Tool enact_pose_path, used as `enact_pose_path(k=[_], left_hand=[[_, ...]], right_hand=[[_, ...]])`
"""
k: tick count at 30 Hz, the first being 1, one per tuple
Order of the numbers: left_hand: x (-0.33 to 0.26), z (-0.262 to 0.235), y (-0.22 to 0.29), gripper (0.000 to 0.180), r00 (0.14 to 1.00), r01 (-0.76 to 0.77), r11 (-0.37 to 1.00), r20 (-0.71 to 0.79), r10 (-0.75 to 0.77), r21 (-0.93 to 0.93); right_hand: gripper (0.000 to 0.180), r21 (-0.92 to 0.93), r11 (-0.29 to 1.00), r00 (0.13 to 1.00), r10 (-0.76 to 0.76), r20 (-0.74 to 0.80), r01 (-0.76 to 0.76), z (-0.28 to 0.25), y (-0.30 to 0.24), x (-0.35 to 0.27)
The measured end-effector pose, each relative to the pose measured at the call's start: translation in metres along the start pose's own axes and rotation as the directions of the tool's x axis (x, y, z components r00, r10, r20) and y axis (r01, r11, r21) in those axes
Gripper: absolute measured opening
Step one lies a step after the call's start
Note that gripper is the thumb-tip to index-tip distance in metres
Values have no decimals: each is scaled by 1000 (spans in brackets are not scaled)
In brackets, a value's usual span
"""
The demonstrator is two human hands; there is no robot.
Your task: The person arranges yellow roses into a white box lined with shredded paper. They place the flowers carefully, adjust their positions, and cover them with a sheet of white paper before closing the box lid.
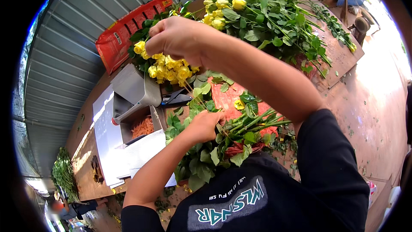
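Observation:
My left hand point(206, 125) is closed around the green stems of a bunch of yellow roses point(171, 71), just below the leaves. My right hand point(176, 36) reaches in from the right, its fingers curled over the flower heads at the top of the same bunch. More leafy rose stems point(253, 124) lie across a red mesh sheet point(229, 96) beside my left hand. Whether my right hand pinches a single rose or presses on several heads is hidden.
A large heap of yellow roses point(257, 13) lies on the wooden table point(343, 56). A red sack point(128, 30), a grey metal box point(133, 88) with orange bands point(143, 126) and white sheets point(107, 141) stand left. Another person point(71, 208) is at lower left.

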State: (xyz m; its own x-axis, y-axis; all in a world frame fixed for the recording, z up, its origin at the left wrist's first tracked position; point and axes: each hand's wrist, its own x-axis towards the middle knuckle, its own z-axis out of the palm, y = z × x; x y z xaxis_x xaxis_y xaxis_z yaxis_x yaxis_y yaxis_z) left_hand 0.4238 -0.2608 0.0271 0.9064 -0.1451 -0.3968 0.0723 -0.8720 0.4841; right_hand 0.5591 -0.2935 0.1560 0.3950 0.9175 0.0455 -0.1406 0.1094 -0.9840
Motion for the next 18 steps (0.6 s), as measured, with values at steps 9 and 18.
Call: enact_pose_path(k=[9, 18], left_hand=[[-43, -44, 4, 26, 992, -59, 992, -115, 46, -108], [1, 30, -24, 29, 998, 2, 999, -67, -6, -51]], right_hand=[[5, 240, 698, 738, 630, 242, -675, -108, 260, -74], [18, 573, 757, 947, 202, 251, -314, 8, 212, -224]])
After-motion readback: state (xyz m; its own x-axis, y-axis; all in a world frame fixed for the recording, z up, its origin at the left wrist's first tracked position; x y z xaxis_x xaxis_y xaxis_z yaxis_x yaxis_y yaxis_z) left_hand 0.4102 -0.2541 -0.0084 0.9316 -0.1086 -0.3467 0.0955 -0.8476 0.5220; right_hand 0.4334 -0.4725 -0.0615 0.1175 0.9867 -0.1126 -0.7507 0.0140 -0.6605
